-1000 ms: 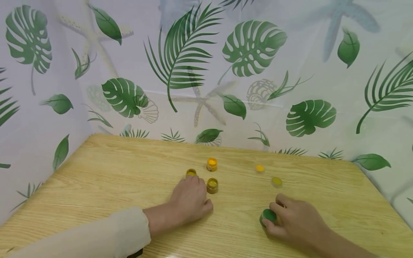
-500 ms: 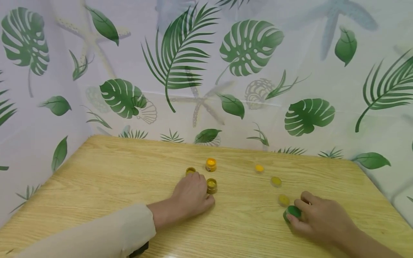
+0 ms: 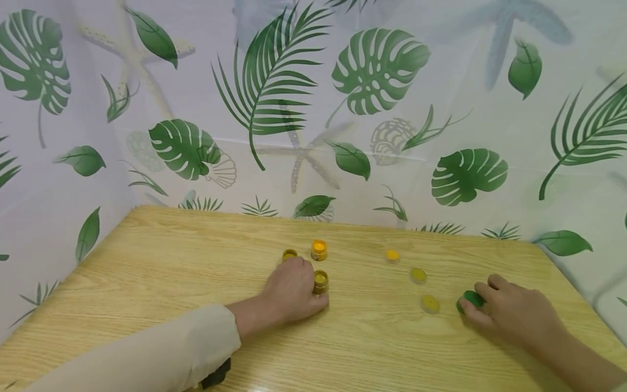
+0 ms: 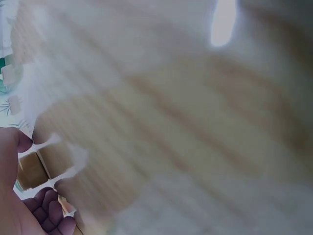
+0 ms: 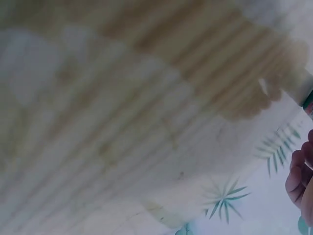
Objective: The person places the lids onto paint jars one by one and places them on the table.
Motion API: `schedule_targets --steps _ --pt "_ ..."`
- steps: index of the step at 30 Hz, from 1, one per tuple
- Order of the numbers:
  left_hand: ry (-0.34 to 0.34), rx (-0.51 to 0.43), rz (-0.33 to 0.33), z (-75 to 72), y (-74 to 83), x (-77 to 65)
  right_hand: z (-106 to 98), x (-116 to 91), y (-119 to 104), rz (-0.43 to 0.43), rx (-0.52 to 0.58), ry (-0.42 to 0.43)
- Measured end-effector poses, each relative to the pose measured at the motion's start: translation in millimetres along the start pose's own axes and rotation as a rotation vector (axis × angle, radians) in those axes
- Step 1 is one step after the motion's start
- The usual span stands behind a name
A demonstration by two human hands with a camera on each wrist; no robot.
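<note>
My right hand (image 3: pixel 521 316) pinches a green paint jar (image 3: pixel 472 299) between thumb and fingers, low at the table's right. At the right wrist view's edge, a sliver of the jar (image 5: pixel 308 103) shows above curled fingers (image 5: pixel 296 182). My left hand (image 3: pixel 290 291) bends over an open ochre paint jar (image 3: pixel 290 253), largely covering it. A second open ochre jar (image 3: pixel 320 280) stands right at its thumb. In the left wrist view, a brown-looking jar (image 4: pixel 34 170) appears between the thumb and curled fingers (image 4: pixel 49 210). Behind them stands an open orange-yellow paint jar (image 3: pixel 319 250).
Three loose lids lie right of the jars: an orange-yellow lid (image 3: pixel 392 255), an olive lid (image 3: pixel 418 275) and another olive lid (image 3: pixel 430 303). The wood-grain table (image 3: pixel 196 256) ends at a leaf-printed cloth wall (image 3: pixel 274 179), which also rises along the left.
My right hand has carried the green jar rightward and away from me, past the nearest lid. My left hand has shifted slightly forward, and the ochre jar under it has moved a little back.
</note>
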State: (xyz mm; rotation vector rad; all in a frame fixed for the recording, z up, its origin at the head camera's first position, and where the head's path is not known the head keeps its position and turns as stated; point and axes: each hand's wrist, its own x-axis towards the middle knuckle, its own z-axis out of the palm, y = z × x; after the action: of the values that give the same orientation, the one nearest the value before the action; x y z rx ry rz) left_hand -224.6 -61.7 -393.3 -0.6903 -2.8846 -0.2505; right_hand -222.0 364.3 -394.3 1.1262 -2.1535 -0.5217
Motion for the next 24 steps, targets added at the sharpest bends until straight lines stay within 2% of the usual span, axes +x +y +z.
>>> schedule_targets --steps 1,3,5,7,8,10,16,18,24 --pt "0.007 -0.005 0.009 0.1 0.1 0.2 -1 -1 3 -0.034 -0.021 -0.048" --pt "0.021 -0.003 0.025 0.3 0.3 0.4 -5 -1 5 0.007 -0.014 -0.182" --pt "0.030 -0.005 0.027 0.5 0.4 0.3 -9 3 5 0.187 0.101 -0.327" --pt "0.035 0.001 0.029 0.5 0.3 -0.4 -11 8 3 0.393 0.212 -0.422" --pt "0.034 0.005 0.032 0.3 0.3 -1.0 -11 10 2 0.487 0.251 -0.435" --pt "0.029 0.009 0.037 -0.5 0.0 -2.7 -12 14 0 0.605 0.300 -0.396" --pt "0.012 0.009 0.064 -6.1 -1.5 -13.1 -11 27 0 0.521 0.183 -0.198" --pt "0.004 0.001 0.075 -7.3 -2.7 -17.8 -13 32 -2 0.526 0.189 -0.190" --pt "0.002 -0.007 0.105 -8.1 -8.5 -32.0 -22 52 -20 0.552 0.267 -0.287"
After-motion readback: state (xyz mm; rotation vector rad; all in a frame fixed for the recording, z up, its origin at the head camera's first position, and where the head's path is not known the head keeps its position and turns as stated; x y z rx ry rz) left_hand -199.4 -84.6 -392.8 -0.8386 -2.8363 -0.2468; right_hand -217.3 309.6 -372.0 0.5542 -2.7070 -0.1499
